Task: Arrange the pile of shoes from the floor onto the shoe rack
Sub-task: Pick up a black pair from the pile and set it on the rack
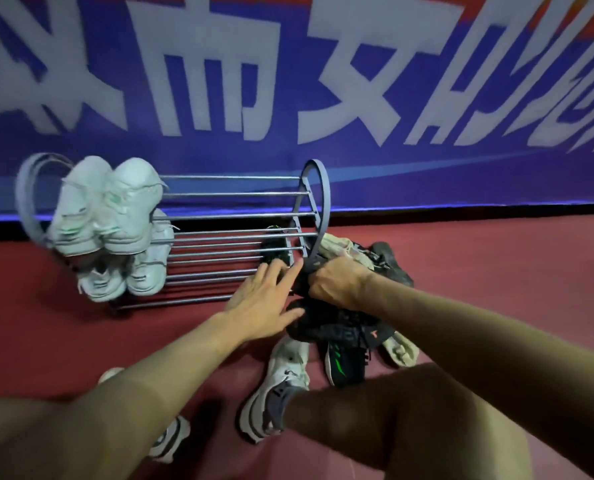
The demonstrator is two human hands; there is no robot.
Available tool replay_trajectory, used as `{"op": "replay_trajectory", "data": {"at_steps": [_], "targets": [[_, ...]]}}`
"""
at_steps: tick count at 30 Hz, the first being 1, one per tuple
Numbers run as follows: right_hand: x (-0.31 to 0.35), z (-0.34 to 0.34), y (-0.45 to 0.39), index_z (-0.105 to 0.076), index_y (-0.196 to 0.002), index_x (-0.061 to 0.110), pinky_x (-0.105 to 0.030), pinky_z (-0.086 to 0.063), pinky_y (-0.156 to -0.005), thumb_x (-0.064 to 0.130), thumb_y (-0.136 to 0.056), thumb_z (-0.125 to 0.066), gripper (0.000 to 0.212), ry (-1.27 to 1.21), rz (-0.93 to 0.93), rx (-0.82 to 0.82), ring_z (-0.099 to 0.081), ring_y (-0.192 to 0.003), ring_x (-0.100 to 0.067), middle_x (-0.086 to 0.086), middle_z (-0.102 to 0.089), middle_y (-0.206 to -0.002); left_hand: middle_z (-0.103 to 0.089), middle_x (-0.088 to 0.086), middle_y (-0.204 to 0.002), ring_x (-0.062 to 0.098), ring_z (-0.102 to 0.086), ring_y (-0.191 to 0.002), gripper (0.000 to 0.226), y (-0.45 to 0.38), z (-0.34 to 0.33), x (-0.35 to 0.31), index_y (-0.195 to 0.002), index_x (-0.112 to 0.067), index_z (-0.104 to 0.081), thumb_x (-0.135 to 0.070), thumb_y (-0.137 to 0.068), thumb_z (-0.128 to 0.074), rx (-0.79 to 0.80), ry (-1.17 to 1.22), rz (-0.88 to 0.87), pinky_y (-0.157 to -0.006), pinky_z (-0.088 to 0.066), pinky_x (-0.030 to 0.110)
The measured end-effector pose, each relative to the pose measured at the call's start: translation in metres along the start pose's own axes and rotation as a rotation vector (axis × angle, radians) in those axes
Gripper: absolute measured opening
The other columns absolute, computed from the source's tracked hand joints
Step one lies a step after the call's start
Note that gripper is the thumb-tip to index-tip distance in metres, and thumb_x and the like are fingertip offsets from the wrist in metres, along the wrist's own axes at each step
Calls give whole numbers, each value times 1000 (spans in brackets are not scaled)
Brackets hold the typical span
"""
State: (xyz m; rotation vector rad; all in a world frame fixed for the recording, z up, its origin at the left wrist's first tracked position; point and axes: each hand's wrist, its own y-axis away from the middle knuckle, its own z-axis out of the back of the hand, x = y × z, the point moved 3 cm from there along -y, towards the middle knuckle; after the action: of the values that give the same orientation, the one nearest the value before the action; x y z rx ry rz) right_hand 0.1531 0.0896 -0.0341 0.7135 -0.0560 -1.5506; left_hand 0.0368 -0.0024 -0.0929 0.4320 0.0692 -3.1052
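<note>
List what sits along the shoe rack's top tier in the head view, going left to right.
Rack's left end loop → pair of white sneakers → bare rails → right end loop.

We see a dark red floor [496,258] running back to a wall covered by a big blue banner [219,157] with large white characters, blurred at the edges. A paler blue curve sweeps across the banner's lower part, and some orange-red shows along its top. A black strip [461,211] runs where the banner meets the floor. The light is dim and bluish near the wall.
</note>
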Motion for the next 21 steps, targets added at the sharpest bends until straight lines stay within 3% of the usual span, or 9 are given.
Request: {"op": "replay_trajectory", "data": {"at_steps": [3,9,14,21], "targets": [[38,13,-26,-68,-116,14,-37,-51,-71,8,-99,-45,29,24,88,-13,-67,-106,-28,-3,-68,-118,-32,2,-132,25,-39,-122,94,33,-4,26,-160,-24,-8,-72,-89,-47,73,-15,87,-102,-45,43],[71,32,-72,-64,-121,26,-34,-39,-61,16,-99,-48,29,51,247,-96,-67,-101,-24,4,-62,-118,-29,2,-123,24,-40,-114,82,85,-10,73,-143,-33,-28,-80,-80,-49,121,-5,256,-95,-46,40],[77,36,-104,-63,-119,24,-38,-55,-68,19,-99,-50,25,-63,201,-122,-68,-95,-27,2,-59,-115,-24,5,-126,28,-42,-116,84,101,-26,97,-137,-33,-29,-83,-74,-54,139,82,420,-92,-50,43],[81,31,-123,-63,-117,16,-41,-51,-69,11,-96,-50,25,-191,45,-141,-68,-89,-30,-3,-56,-119,-27,7,-137,30,-48,-118,77,102,-55,97,-131,-20,-35,-77,-81,-48,31,43,524,-88,-52,41]]}}
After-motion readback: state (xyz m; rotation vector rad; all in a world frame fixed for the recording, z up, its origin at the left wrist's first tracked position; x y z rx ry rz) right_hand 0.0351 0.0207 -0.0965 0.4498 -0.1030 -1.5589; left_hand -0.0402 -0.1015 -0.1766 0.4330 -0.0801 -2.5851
